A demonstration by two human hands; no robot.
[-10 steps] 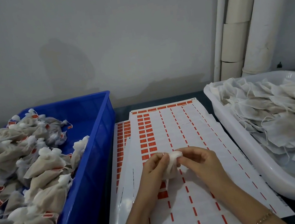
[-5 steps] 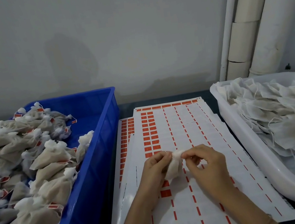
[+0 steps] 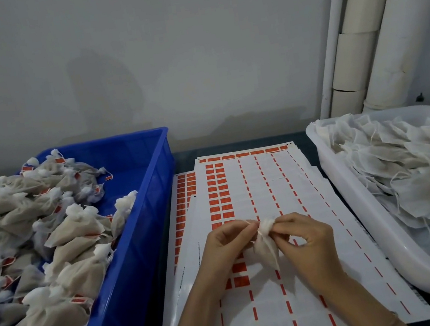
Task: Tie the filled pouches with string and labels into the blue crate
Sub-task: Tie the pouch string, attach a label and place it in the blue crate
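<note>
1. The pouch hangs just over the near middle of the label sheet, held between both hands.
2. It is small, off-white and gauzy. Its filled body narrows to a point at the bottom, and its neck is bunched into a fluffy tuft on top.
3. The left hand, over the sheet's left half, has its fingers curled, and thumb and forefinger pinch the neck from that side.
4. The right hand, over the sheet's right half, pinches the same neck with thumb and forefinger; its other fingers curl loosely below.
5. Whether a string runs round the neck is too fine to tell.
6. Left of the sheet, touching its edge, stands the blue crate, heaped with tied pouches bearing orange labels.
7. Right of the sheet, a white tub holds flat, untied pouches with loose strings.
</note>
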